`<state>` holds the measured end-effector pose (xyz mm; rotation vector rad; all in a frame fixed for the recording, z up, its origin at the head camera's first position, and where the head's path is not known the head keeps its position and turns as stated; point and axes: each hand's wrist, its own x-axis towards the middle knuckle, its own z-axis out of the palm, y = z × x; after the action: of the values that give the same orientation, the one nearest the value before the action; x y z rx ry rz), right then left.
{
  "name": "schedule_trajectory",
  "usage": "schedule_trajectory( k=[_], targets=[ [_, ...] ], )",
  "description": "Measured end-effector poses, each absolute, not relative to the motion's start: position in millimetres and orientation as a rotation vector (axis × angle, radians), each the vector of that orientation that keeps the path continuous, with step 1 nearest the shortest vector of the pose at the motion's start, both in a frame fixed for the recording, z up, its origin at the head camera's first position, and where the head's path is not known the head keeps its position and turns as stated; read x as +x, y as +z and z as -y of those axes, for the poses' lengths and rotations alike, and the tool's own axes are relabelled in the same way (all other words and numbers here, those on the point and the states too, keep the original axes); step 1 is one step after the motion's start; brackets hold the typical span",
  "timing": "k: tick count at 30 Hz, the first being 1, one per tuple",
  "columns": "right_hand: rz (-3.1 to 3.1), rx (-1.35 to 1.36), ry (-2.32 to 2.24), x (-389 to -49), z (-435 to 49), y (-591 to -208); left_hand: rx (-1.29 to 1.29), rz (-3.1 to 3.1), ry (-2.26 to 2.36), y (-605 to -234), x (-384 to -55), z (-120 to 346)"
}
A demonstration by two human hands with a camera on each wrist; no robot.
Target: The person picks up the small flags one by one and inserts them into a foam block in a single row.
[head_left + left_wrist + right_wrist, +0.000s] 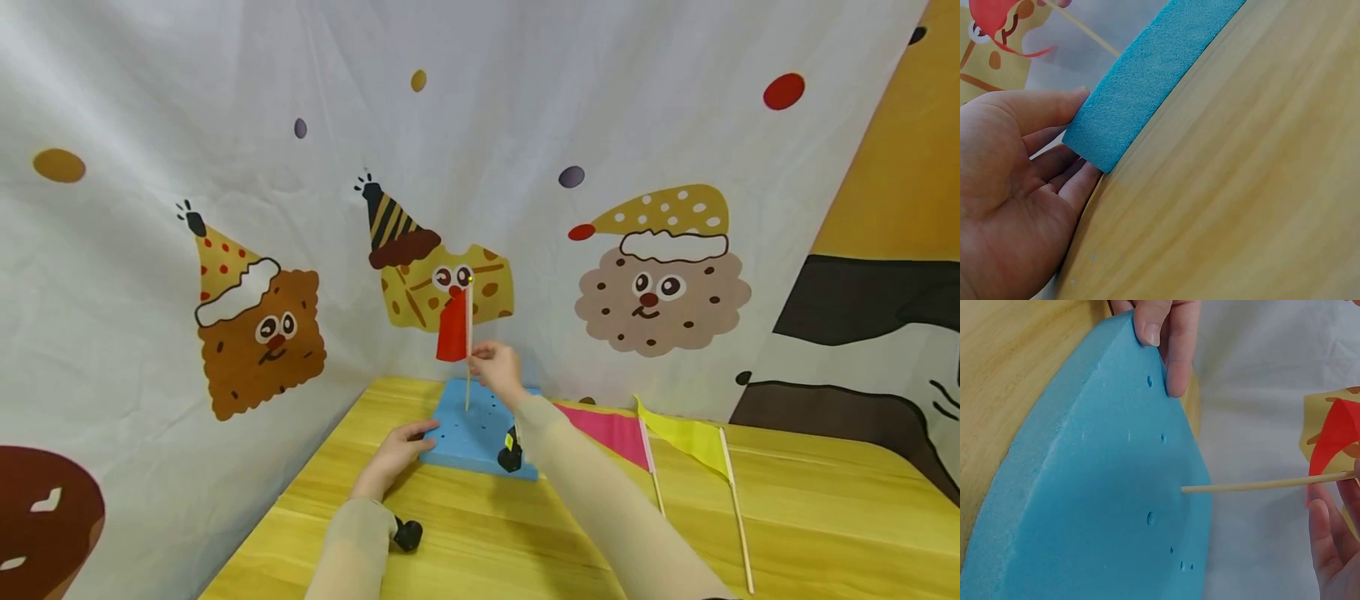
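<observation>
A blue foam board (465, 446) with several small holes in its top face lies on the wooden table. At its near left corner is my left hand (399, 454), gripping the corner with the thumb on top and fingers along the side, as the left wrist view shows with the foam edge (1129, 100). My right hand (497, 368) pinches the thin wooden stick of a small red flag (452, 332) between thumb and fingertips. The stick stands upright over the board. In the right wrist view the stick's (1247, 486) lower tip shows right at the board's top face, among the holes.
Right of the board, a pink flag (611, 435) and a yellow flag (690, 443) lie on the table (825, 508), sticks towards me. Behind the table hangs a white cloth (510, 108) printed with cartoon biscuits and cheese. Black wrist cameras (408, 534) sit on both wrists.
</observation>
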<state>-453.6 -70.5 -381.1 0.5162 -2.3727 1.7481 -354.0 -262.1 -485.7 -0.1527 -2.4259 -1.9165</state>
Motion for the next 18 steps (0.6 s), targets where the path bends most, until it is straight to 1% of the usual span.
schedule_trajectory(
  k=[18],
  targets=[
    [2.381,0.532,1.761,-451.0,71.2,-379.3,-0.141,2.427,-1.931,-484.5,-353.0,262.5]
  ],
)
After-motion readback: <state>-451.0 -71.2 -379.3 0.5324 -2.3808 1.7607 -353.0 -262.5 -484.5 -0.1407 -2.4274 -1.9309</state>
